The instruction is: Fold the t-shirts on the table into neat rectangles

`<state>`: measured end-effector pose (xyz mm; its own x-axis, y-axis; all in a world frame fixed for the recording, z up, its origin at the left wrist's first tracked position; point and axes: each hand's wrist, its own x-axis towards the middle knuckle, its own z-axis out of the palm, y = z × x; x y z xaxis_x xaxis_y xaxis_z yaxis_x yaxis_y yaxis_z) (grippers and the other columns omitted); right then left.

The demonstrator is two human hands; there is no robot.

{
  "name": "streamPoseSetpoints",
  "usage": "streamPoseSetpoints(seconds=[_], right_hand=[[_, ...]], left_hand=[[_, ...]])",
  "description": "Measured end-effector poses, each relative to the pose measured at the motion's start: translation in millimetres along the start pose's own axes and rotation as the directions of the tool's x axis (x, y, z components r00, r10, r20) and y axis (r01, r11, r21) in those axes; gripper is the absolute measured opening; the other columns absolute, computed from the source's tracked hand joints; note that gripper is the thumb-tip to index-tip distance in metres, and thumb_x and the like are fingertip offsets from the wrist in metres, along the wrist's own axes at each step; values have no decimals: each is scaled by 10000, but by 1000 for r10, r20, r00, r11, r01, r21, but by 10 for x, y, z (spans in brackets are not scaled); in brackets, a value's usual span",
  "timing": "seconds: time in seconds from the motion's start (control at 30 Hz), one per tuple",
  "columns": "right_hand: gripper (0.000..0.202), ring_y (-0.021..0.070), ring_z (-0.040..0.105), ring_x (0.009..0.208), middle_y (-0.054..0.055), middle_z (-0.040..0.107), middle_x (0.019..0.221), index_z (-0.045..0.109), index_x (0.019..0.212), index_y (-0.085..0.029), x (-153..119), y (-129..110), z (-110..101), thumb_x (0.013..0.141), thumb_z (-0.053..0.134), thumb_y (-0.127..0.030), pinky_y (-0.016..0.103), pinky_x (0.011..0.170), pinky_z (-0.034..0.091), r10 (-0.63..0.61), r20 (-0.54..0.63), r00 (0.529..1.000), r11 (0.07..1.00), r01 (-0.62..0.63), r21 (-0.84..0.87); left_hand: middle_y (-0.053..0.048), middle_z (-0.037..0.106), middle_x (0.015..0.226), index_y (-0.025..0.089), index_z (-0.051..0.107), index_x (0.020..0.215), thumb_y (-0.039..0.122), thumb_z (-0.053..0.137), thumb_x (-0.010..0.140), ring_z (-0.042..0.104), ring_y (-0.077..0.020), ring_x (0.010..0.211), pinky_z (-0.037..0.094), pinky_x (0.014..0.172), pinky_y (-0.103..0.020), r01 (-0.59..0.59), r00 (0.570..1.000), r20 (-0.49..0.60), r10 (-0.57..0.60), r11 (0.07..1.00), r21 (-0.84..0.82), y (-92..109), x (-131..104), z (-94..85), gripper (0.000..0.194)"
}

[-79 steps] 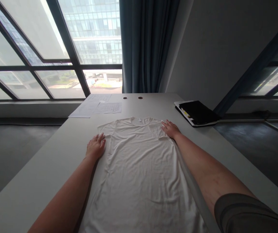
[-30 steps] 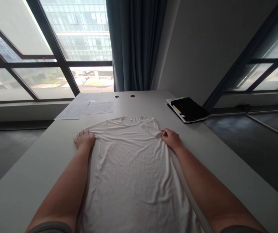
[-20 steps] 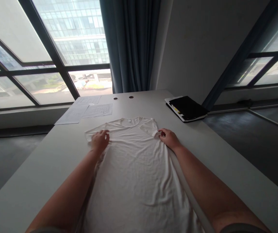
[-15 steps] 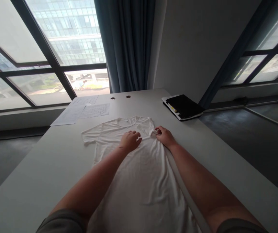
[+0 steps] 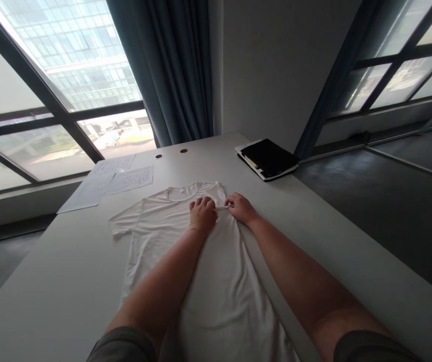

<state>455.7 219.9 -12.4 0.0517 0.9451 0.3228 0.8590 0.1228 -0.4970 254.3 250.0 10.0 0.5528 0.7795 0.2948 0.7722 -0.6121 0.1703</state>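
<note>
A white short-sleeved T-shirt [image 5: 223, 281] lies spread on the table, its neckline toward the far side and its body running toward me. The left-side sleeve is laid outward; the right-side sleeve is folded in over the chest. My right hand [image 5: 241, 207] pinches the hem of that folded sleeve at the shirt's right edge. My left hand [image 5: 202, 213] rests on the chest with its fingers curled down at the other end of the same hem. The edge stretches in a short line between both hands. The left fingertips are partly hidden.
Sheets of paper [image 5: 130, 180] lie at the far left of the white table [image 5: 68, 286]. A black folder [image 5: 270, 157] with a yellow-marked item rests at the far right. Two round cable holes sit near the back edge. Behind hang blue curtains [image 5: 174, 65] beside windows.
My left hand has come down onto the folded sleeve, its fingers now curled. My right hand has drawn the hem slightly inward and straighter. The view has turned a little to the right.
</note>
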Motion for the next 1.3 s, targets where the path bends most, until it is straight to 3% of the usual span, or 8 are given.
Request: streamPoseSetpoints(seconds=[0.1,0.2,0.4,0.63,0.9,1.1,1.23,1.3], right_hand=[[259,218,608,940,60,649,940,769,861,-201,0,6,-9,772,573,-56,301,915,469,-15,42,999,1000,16,-18],[249,226,610,1004,68,666,1004,784,872,-201,-8,13,-19,782,597,-62,316,981,462,-44,74,996,999,46,-25],[193,234,618,1016,74,678,1041,795,947,-208,-33,-3,-46,832,655,-142,335,999,463,-54,106,993,996,62,-67],[323,248,602,1119,76,674,1242,769,1195,-261,-56,-28,-32,884,685,-240,357,1018,467,-57,109,992,990,71,-123],[328,292,583,1090,100,718,1120,795,1145,-280,-27,-28,-59,898,614,-164,391,921,489,95,33,995,970,-85,-229],[433,284,556,1254,78,661,1360,776,1236,-309,-29,-52,-33,867,621,-142,440,1063,464,-55,132,990,985,75,-157],[423,338,388,1495,30,481,1622,713,1342,-356,-34,-70,26,926,671,-291,597,1213,299,-135,263,955,982,164,-93],[470,358,357,1523,45,417,1665,648,1425,-361,-27,-64,45,955,665,-365,663,1224,229,-119,305,945,985,150,-80]], left_hand=[[-77,702,1214,253,681,1024,232,619,892,588,-275,1172,350,1055,-451,-19,999,38,20,999,-27,-19,-6,10,147],[-82,716,1128,249,682,1070,268,560,943,622,-272,1094,378,1024,-447,72,996,53,-70,997,-29,-34,0,27,177],[-110,611,1411,330,624,1372,443,466,1023,525,-324,1294,375,1066,-494,298,955,5,-298,954,-37,-158,18,55,400],[-82,499,1600,327,582,1467,403,455,1016,395,-304,1483,266,1223,-525,316,948,56,-315,949,-19,-220,92,97,475],[-119,537,1564,238,594,1440,320,385,1031,465,-295,1440,307,1212,-502,289,955,73,-286,957,-19,-284,184,95,467],[-165,604,1461,200,672,1298,335,416,1030,525,-316,1365,297,1205,-516,256,964,61,-258,966,40,-356,211,33,394],[-175,555,1517,197,575,1429,414,439,1042,503,-328,1393,287,1210,-525,257,960,108,-260,965,44,-340,235,-41,464],[-136,495,1582,247,534,1477,422,477,1037,458,-307,1435,298,1208,-489,180,977,107,-183,983,32,-315,209,-74,477]])
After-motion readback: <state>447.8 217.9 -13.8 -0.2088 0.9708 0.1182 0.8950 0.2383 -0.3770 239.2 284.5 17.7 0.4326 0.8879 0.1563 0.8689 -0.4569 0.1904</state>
